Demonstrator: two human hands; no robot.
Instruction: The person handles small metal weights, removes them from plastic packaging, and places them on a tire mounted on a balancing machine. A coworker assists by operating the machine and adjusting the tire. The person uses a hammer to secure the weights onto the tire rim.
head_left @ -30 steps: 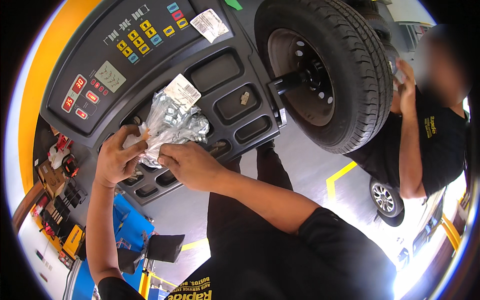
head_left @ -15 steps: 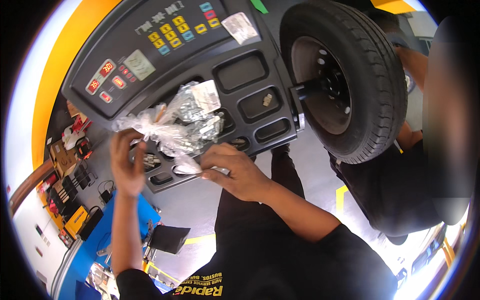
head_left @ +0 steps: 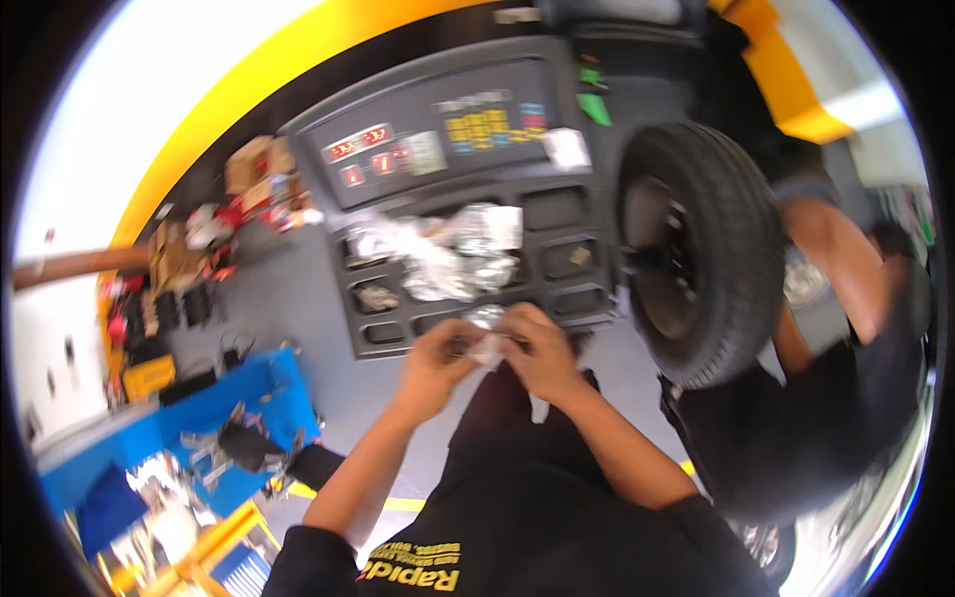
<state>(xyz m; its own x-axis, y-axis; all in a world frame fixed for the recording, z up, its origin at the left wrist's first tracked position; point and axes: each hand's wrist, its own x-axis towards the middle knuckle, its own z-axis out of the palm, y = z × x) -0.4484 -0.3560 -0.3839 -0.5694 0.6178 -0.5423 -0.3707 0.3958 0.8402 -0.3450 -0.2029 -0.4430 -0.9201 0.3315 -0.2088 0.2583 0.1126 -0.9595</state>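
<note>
Both my hands meet just in front of the tray's near edge, closed on a small, crinkled clear plastic bag [head_left: 486, 350]. My left hand [head_left: 433, 366] pinches one side of it, and my right hand [head_left: 542, 356] grips the other. Something silvery shows at the bag's top between the fingers; blur hides what it is. Beyond the hands, larger clear plastic bags [head_left: 438, 269] with silvery contents lie across the grey moulded tray [head_left: 554, 211] of a wheel balancer. Small metal pieces [head_left: 378, 298] sit in a left compartment, and another small piece [head_left: 580, 256] lies in a right one.
A tyre on a steel rim [head_left: 731, 259] is mounted at the balancer's right. The control panel [head_left: 448, 129] with red displays rises behind the tray. A co-worker's arm [head_left: 836, 249] is beside the tyre. A blue bench [head_left: 259, 398] stands at left, with boxes [head_left: 261, 164] farther back.
My hands have drawn back from the tray and come together, bringing the small plastic bag with them. The larger bags stay on the tray. The view has shifted, and the balancer appears farther away.
</note>
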